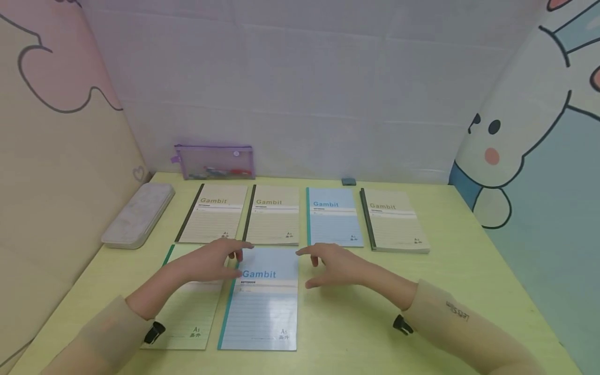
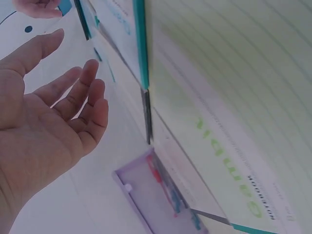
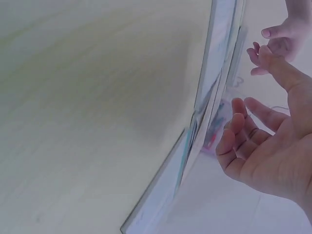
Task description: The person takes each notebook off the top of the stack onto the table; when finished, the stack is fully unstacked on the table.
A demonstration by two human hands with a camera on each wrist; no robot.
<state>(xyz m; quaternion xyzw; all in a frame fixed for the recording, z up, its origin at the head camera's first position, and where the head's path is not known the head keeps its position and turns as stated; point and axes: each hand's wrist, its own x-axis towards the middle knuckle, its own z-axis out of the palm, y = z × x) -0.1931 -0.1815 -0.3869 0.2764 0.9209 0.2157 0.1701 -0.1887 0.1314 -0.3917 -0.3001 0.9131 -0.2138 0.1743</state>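
Note:
A blue notebook (image 1: pixel 262 312) marked Gambit lies flat in the front row, between my two hands. Over its upper left edge hovers my left hand (image 1: pixel 211 260), fingers loosely bent and holding nothing; in the left wrist view the palm (image 2: pixel 44 122) is bare. That hand and forearm partly cover a green notebook (image 1: pixel 192 312) beside the blue one. My right hand (image 1: pixel 339 265) hangs just right of the blue notebook's top corner, index finger pointing toward it. Its palm (image 3: pixel 278 161) also shows bare in the right wrist view, fingers loosely curled.
Behind stands a row with two beige notebooks (image 1: pixel 215 213) (image 1: pixel 274 219), another blue notebook (image 1: pixel 334 219) and a beige stack (image 1: pixel 396 221) at right. A grey case (image 1: pixel 139 214) lies far left. A purple pencil pouch (image 1: pixel 215 162) leans on the back wall, near a small dark block (image 1: pixel 349 182).

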